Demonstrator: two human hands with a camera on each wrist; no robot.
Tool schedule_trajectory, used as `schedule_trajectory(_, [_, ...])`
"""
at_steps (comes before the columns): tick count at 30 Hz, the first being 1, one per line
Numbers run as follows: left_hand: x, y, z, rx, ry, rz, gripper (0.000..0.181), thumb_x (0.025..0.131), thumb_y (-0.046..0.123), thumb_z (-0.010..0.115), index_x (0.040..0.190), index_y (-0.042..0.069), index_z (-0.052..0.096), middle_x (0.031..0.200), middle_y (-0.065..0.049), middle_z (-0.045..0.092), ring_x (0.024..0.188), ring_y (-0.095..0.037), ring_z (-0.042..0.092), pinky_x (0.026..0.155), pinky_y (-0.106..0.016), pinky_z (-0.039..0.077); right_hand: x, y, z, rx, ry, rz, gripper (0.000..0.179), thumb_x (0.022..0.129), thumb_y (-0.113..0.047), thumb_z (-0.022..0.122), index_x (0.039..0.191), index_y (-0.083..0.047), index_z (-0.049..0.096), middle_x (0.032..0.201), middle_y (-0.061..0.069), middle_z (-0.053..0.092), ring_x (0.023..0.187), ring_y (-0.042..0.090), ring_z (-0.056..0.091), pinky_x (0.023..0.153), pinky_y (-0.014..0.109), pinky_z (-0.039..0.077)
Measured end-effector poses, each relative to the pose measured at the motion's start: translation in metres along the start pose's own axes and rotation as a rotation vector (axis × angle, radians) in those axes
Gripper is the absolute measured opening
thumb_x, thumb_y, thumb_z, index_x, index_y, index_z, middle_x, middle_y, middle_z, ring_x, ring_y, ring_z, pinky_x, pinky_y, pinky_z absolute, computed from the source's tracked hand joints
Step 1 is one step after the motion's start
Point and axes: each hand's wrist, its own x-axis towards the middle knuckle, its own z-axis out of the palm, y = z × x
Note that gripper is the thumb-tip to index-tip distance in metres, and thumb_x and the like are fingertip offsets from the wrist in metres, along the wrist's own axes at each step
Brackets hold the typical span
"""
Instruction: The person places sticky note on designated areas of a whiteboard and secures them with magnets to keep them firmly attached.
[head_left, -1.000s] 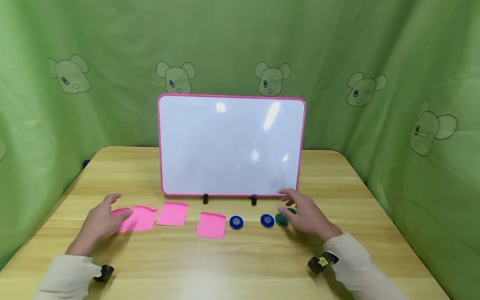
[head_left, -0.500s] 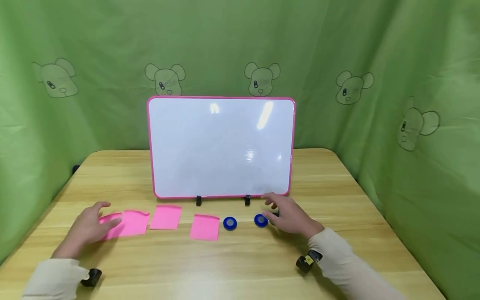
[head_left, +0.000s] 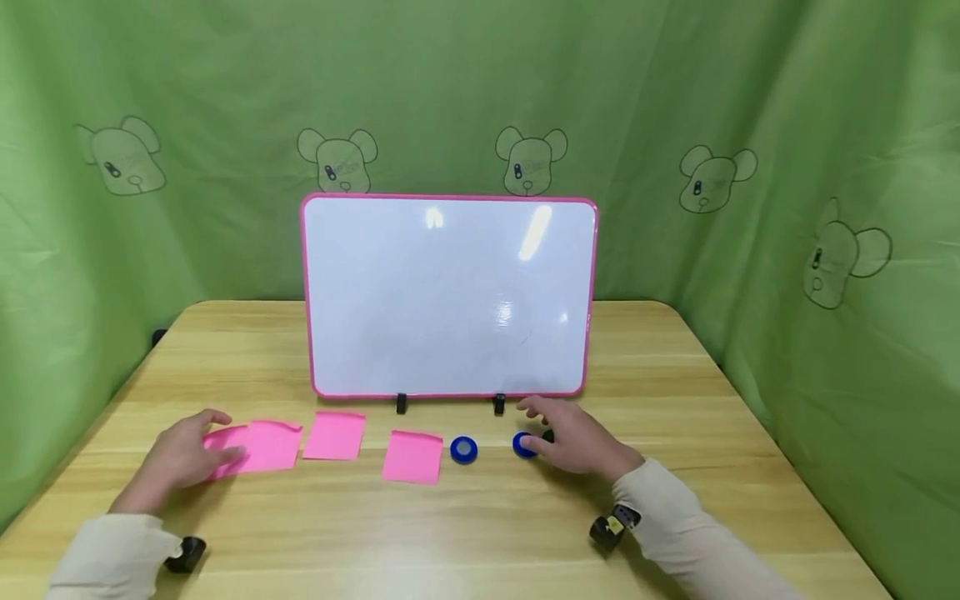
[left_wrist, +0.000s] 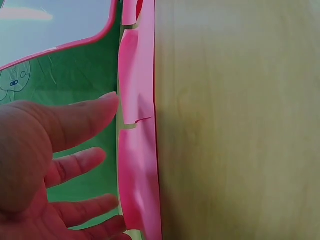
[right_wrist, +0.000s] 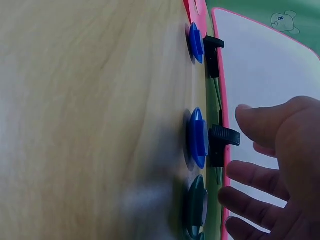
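My left hand (head_left: 178,454) hovers with spread fingers over the leftmost pink sticky notes (head_left: 274,445), holding nothing. In the left wrist view its thumb and fingertips come close to the curled edges of the notes (left_wrist: 134,172). Two more pink sticky notes lie to the right, one of them (head_left: 413,458) beside a round blue magnet (head_left: 463,451). Over a second blue magnet (head_left: 519,445) is my right hand (head_left: 577,439), its fingers loosely bent and holding nothing. The right wrist view shows a green magnet (right_wrist: 196,202) below the fingers, mostly hidden by the hand in the head view.
A whiteboard (head_left: 450,292) with a pink frame stands upright behind the notes and magnets, propped on black stand clips (head_left: 401,404). The wooden table (head_left: 420,533) is enclosed by a green curtain (head_left: 637,83) with bear-like head drawings.
My right hand has moved left from over the green magnets until its thumb overlaps the right blue magnet. The head view has shifted slightly; the left hand stays over the same notes.
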Motion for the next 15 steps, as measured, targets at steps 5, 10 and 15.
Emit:
schedule_trajectory(5, [-0.0013, -0.0001, 0.0017, 0.007, -0.009, -0.006, 0.067, 0.082, 0.036, 0.074, 0.124, -0.010, 0.050, 0.120, -0.044, 0.047, 0.108, -0.061, 0.044, 0.088, -0.069, 0.038, -0.0013, -0.0006, 0.0032, -0.019, -0.040, -0.002, 0.044, 0.091, -0.025, 0.069, 0.128, -0.005, 0.056, 0.117, 0.010, 0.063, 0.109, 0.027, 0.059, 0.093, 0.046, 0.049])
schedule_trajectory(10, [-0.0018, 0.0002, 0.0023, 0.009, -0.004, -0.004, 0.066, 0.082, 0.036, 0.075, 0.123, -0.010, 0.051, 0.120, -0.044, 0.047, 0.108, -0.061, 0.044, 0.088, -0.069, 0.038, -0.0017, -0.0020, 0.0037, -0.029, -0.057, 0.006, 0.044, 0.089, -0.026, 0.071, 0.126, -0.006, 0.058, 0.117, 0.008, 0.063, 0.108, 0.025, 0.059, 0.095, 0.045, 0.048])
schedule_trajectory(15, [0.0002, 0.0003, 0.0021, 0.001, -0.018, -0.021, 0.065, 0.082, 0.037, 0.075, 0.122, -0.009, 0.052, 0.122, -0.044, 0.046, 0.110, -0.061, 0.042, 0.089, -0.069, 0.037, -0.0006, -0.0005, 0.0043, -0.068, -0.060, -0.039, 0.041, 0.088, -0.026, 0.072, 0.121, -0.005, 0.061, 0.118, 0.008, 0.063, 0.108, 0.025, 0.059, 0.095, 0.045, 0.048])
